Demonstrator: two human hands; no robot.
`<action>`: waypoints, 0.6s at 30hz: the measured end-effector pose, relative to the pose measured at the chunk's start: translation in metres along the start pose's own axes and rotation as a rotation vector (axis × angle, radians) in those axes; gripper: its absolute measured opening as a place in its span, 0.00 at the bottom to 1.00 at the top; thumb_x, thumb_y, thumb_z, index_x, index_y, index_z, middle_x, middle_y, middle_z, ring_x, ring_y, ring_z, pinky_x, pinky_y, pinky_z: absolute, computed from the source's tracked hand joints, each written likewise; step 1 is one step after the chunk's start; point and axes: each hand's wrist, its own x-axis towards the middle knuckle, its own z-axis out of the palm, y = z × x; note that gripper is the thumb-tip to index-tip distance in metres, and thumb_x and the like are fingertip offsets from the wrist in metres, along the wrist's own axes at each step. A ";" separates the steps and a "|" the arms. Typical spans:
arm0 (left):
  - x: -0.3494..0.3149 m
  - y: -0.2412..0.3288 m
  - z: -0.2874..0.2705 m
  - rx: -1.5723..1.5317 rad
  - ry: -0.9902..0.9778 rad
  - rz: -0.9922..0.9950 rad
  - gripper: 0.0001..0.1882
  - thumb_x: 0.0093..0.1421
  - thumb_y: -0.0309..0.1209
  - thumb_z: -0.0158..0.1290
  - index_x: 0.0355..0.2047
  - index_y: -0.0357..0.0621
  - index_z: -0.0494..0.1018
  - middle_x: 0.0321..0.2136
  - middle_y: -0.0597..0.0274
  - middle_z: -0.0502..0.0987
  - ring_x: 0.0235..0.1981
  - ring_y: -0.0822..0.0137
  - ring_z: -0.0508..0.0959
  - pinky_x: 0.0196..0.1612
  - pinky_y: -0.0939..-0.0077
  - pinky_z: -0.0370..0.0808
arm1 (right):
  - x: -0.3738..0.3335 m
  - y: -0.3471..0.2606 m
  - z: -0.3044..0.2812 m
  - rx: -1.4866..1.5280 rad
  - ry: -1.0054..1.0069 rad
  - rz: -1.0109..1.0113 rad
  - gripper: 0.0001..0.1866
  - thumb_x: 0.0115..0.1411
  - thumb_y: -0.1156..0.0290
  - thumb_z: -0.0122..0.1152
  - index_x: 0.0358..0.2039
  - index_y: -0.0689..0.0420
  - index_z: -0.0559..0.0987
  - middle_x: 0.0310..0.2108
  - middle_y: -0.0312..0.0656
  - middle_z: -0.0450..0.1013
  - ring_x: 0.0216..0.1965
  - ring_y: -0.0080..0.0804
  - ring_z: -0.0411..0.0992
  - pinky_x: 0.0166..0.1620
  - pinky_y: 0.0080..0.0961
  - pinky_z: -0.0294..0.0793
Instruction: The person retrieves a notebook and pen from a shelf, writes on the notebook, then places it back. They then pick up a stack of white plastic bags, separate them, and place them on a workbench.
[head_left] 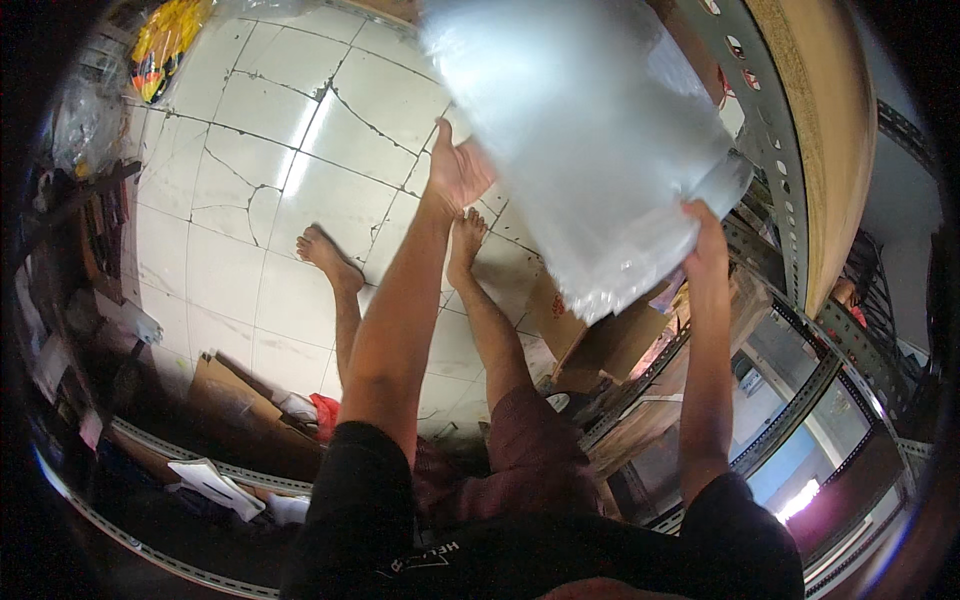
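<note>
A large stack of clear plastic bags or sheets [610, 150] is held up in front of me at the upper right, tilted, with a crinkled lower edge. My right hand [706, 240] grips its right side near the lower corner, the fingers closed on a folded part. At the stack's left edge is my left hand [462, 172], palm up and thumb stretched away from the plastic. Its fingertips disappear behind the stack, so whether they bear its weight cannot be seen.
A metal shelf with perforated posts [775, 130] and a wooden board [820, 150] rises at the right. Below the stack stands a cardboard box [610, 345]. More cardboard [235, 400] leans at the lower left. A yellow package [168, 45] lies on the cracked tile floor [230, 200] at far left.
</note>
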 end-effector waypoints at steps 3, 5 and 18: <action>0.005 0.015 -0.001 0.246 -0.052 0.025 0.46 0.73 0.66 0.28 0.74 0.38 0.53 0.68 0.43 0.64 0.66 0.46 0.69 0.68 0.45 0.68 | -0.051 0.025 -0.014 0.009 0.018 0.014 0.14 0.62 0.71 0.57 0.46 0.62 0.78 0.42 0.44 0.76 0.45 0.38 0.77 0.51 0.36 0.78; -0.005 0.024 -0.016 0.338 -0.073 -0.020 0.45 0.73 0.64 0.29 0.74 0.38 0.53 0.68 0.44 0.64 0.65 0.46 0.71 0.66 0.45 0.71 | -0.078 0.033 -0.024 0.017 0.048 0.068 0.12 0.62 0.71 0.58 0.45 0.61 0.78 0.40 0.43 0.76 0.42 0.36 0.77 0.49 0.35 0.79; -0.035 0.051 -0.093 0.367 -0.050 -0.138 0.48 0.64 0.74 0.43 0.62 0.40 0.72 0.52 0.54 0.81 0.50 0.59 0.83 0.56 0.55 0.81 | -0.188 0.016 -0.031 -0.021 0.161 0.245 0.08 0.62 0.70 0.59 0.37 0.62 0.80 0.31 0.40 0.76 0.32 0.33 0.78 0.37 0.31 0.81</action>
